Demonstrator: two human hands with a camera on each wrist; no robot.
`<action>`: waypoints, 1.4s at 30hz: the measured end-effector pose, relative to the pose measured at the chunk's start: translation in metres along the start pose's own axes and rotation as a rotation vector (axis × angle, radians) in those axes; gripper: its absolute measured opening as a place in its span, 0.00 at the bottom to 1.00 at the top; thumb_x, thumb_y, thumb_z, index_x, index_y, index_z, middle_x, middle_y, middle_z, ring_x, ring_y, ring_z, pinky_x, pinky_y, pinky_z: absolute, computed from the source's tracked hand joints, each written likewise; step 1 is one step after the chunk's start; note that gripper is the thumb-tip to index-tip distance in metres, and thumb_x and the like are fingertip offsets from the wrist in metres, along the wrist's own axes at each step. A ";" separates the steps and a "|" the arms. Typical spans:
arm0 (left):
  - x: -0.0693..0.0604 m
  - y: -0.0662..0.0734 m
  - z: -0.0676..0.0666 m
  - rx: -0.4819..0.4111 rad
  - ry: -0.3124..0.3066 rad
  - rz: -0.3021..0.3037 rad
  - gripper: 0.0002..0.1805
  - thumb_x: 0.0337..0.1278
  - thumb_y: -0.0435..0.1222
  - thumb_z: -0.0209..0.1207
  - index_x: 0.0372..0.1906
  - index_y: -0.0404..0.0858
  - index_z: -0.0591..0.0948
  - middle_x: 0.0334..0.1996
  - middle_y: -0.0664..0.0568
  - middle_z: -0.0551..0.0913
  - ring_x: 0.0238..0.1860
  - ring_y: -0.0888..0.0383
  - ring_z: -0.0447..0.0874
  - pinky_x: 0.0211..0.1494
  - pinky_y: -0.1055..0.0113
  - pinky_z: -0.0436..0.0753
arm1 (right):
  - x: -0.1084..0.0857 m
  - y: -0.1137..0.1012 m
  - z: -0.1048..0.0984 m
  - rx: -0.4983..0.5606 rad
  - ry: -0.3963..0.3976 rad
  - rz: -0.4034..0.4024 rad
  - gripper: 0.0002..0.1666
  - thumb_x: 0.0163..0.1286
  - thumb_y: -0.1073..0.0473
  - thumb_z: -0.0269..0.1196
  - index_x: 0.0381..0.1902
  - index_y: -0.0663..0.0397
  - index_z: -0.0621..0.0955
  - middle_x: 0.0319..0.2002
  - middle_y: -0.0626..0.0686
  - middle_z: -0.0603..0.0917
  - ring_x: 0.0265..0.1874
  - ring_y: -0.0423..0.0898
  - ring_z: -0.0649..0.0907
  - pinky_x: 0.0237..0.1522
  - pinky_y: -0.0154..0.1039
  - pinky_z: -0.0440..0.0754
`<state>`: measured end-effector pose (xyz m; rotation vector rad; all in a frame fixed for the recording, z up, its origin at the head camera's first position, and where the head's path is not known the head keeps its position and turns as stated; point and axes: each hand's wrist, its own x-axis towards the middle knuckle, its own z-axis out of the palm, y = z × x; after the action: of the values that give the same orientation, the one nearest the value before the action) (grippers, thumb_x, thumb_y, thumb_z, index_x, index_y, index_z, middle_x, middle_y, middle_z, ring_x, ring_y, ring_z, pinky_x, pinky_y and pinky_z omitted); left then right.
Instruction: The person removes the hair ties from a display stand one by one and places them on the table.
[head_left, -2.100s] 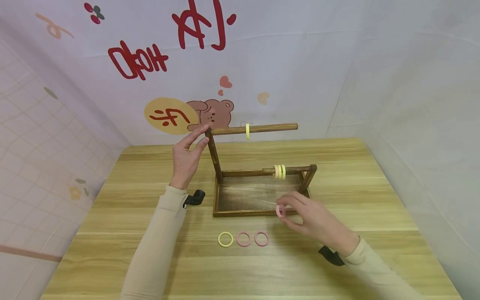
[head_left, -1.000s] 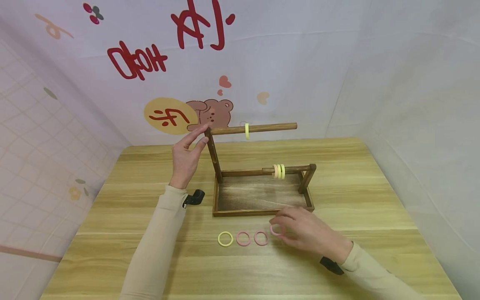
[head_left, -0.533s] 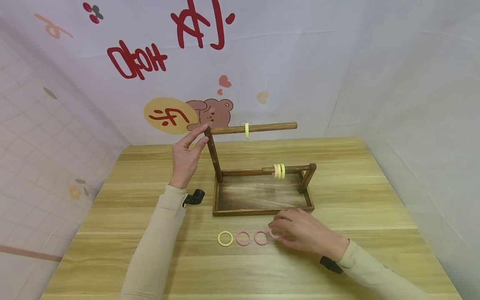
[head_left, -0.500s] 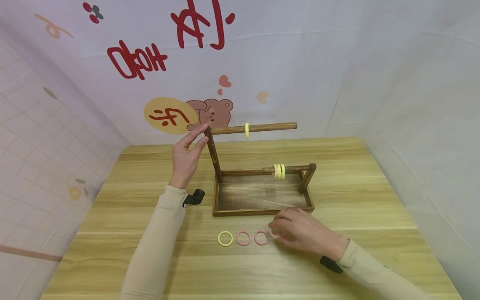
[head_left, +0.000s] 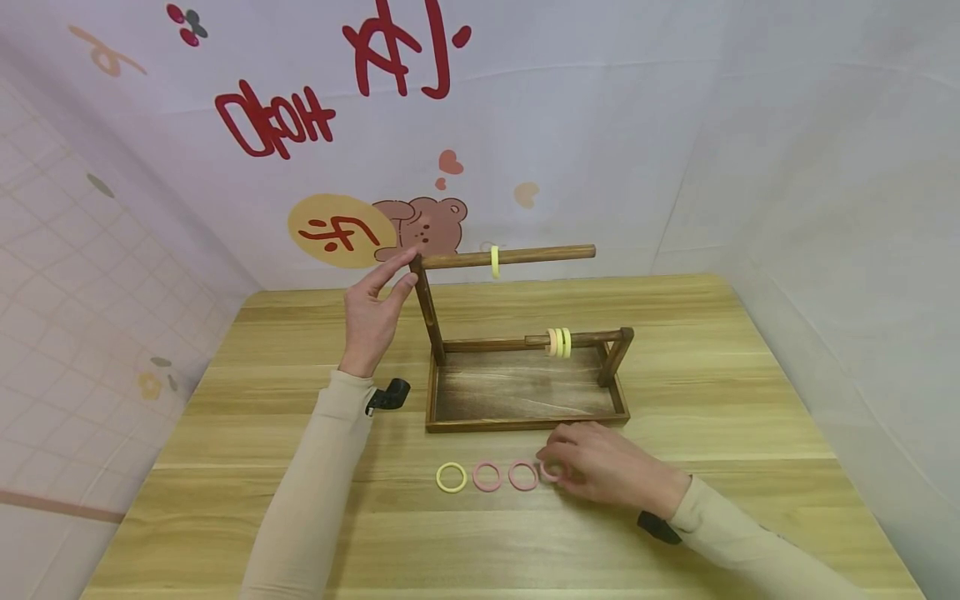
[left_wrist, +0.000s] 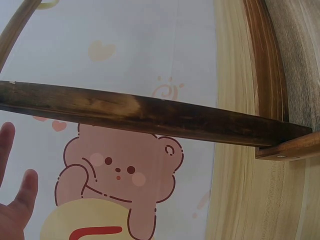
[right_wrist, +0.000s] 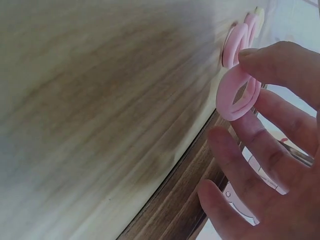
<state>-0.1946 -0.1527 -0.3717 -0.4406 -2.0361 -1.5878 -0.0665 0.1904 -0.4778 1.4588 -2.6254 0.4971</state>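
My right hand (head_left: 603, 467) pinches a light pink ring (right_wrist: 231, 95) between thumb and fingers, low over the table at the right end of a row. In that row lie a yellow ring (head_left: 452, 492), a pink ring (head_left: 487, 490) and another pink ring (head_left: 522, 489). My left hand (head_left: 370, 329) has its fingers extended at the top of the left post (head_left: 426, 308) of a wooden rack; whether they touch it I cannot tell. One yellow ring (head_left: 495, 262) hangs on the upper bar (head_left: 551, 254). Several pale rings (head_left: 558, 342) sit together on the lower bar (head_left: 592, 338).
The rack's tray base (head_left: 517, 426) stands behind the row of rings. The upper bar's right end is free, and a short post (head_left: 617, 358) bears the lower bar. A printed cloth (head_left: 600, 125) hangs behind the wooden table (head_left: 712, 400).
My right hand has come down and toward me from the rack's front edge, bringing the light pink ring beside the row. The left hand stays where it was.
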 end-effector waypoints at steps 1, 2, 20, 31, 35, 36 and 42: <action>0.000 -0.005 0.000 -0.003 0.001 0.007 0.19 0.68 0.28 0.64 0.62 0.35 0.85 0.59 0.45 0.86 0.67 0.55 0.79 0.73 0.59 0.73 | 0.000 0.000 0.000 0.001 -0.007 0.005 0.20 0.58 0.56 0.78 0.49 0.47 0.87 0.46 0.43 0.84 0.43 0.40 0.83 0.50 0.45 0.85; 0.000 -0.007 0.000 -0.005 0.002 0.017 0.19 0.69 0.29 0.65 0.62 0.37 0.85 0.59 0.48 0.86 0.67 0.56 0.79 0.72 0.61 0.73 | 0.000 0.000 0.000 0.002 -0.015 0.009 0.20 0.58 0.56 0.78 0.49 0.46 0.87 0.46 0.43 0.84 0.44 0.40 0.83 0.51 0.45 0.85; -0.002 0.023 0.001 0.009 -0.006 -0.011 0.19 0.68 0.25 0.63 0.62 0.30 0.83 0.59 0.40 0.85 0.68 0.51 0.78 0.73 0.58 0.73 | -0.001 0.002 0.005 -0.007 -0.051 0.025 0.18 0.61 0.53 0.77 0.49 0.42 0.87 0.42 0.39 0.82 0.40 0.36 0.79 0.48 0.46 0.84; 0.001 -0.010 -0.001 -0.010 -0.012 0.014 0.20 0.68 0.28 0.65 0.63 0.37 0.85 0.60 0.48 0.86 0.67 0.57 0.78 0.73 0.60 0.73 | 0.000 0.001 0.008 -0.012 -0.066 0.041 0.17 0.60 0.54 0.76 0.47 0.41 0.88 0.43 0.39 0.82 0.42 0.39 0.79 0.46 0.45 0.82; 0.001 -0.009 -0.001 -0.009 -0.010 0.014 0.20 0.68 0.27 0.64 0.63 0.37 0.85 0.60 0.46 0.85 0.67 0.55 0.78 0.73 0.59 0.73 | -0.001 0.001 0.009 -0.011 -0.063 0.045 0.17 0.59 0.54 0.77 0.47 0.41 0.87 0.44 0.40 0.82 0.43 0.39 0.79 0.44 0.44 0.82; 0.001 -0.008 0.000 -0.006 -0.008 0.013 0.20 0.68 0.27 0.64 0.63 0.36 0.84 0.60 0.45 0.85 0.67 0.54 0.78 0.73 0.59 0.73 | -0.001 0.001 0.009 -0.009 -0.064 0.046 0.18 0.59 0.54 0.77 0.47 0.41 0.87 0.44 0.40 0.82 0.43 0.39 0.79 0.44 0.43 0.81; -0.002 0.013 0.001 0.000 -0.011 0.001 0.19 0.69 0.24 0.62 0.62 0.29 0.83 0.60 0.38 0.84 0.68 0.51 0.78 0.73 0.58 0.72 | -0.002 0.001 0.009 0.005 -0.084 0.062 0.22 0.59 0.52 0.77 0.52 0.42 0.87 0.47 0.40 0.82 0.46 0.40 0.79 0.43 0.44 0.82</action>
<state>-0.1864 -0.1487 -0.3624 -0.4515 -2.0439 -1.5884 -0.0655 0.1888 -0.4871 1.4339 -2.7434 0.4584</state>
